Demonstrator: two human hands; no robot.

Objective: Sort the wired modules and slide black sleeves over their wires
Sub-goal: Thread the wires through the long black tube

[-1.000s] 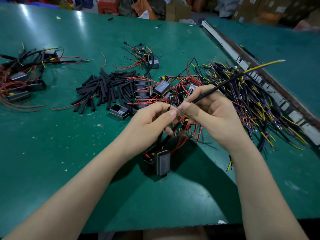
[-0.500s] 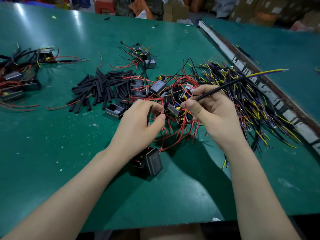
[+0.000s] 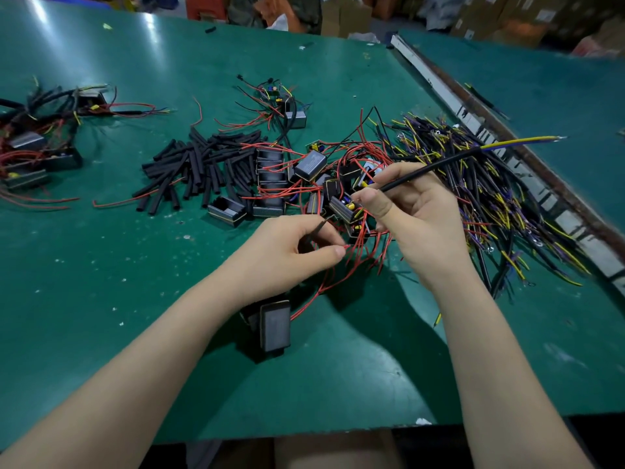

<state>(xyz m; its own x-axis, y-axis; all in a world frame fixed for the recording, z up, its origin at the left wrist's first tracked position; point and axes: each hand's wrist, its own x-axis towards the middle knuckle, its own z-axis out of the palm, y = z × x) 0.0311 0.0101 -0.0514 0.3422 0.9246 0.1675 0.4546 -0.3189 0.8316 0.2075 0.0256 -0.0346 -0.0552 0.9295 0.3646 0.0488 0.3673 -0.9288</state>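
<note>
Black sleeved wire point(image 3: 429, 169) sat pinched in my right hand point(image 3: 416, 218), yellow tip toward the table edge. My left hand point(image 3: 287, 255) pinched red wires point(image 3: 355, 255) above a black module point(image 3: 274, 326). Tangled leads risked snagging and dragging neighbouring modules along.

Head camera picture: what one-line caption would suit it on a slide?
Right hand holds a black-sleeved wire while left hand pinches red wires over a green table.

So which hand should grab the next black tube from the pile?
Probably the left hand: it is nearer the pile of black sleeves, pinching only thin wires. The right hand holds the sleeved wire.
</note>
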